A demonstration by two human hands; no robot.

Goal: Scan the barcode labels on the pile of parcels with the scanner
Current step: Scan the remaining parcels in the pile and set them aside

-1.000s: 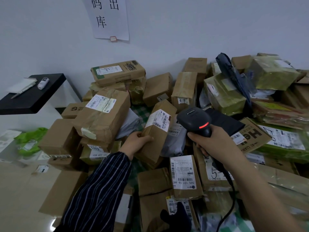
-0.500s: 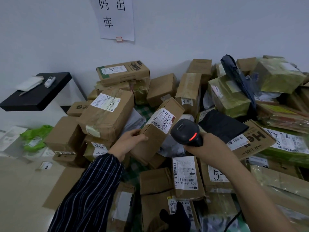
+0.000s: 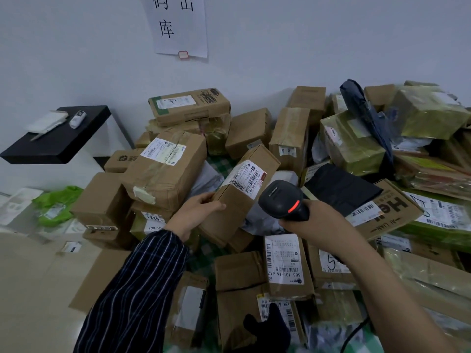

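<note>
The left hand grips the lower end of a tilted brown cardboard parcel, its barcode label facing up. Just right, the right hand clasps the black scanner, its head beside the label, above the parcel pile.

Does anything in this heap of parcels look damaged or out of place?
Mostly just a jumble. The big box left of the held parcel has wrinkled tape and crumpled sides, and a flat cardboard sheet lies loose on the floor.
</note>
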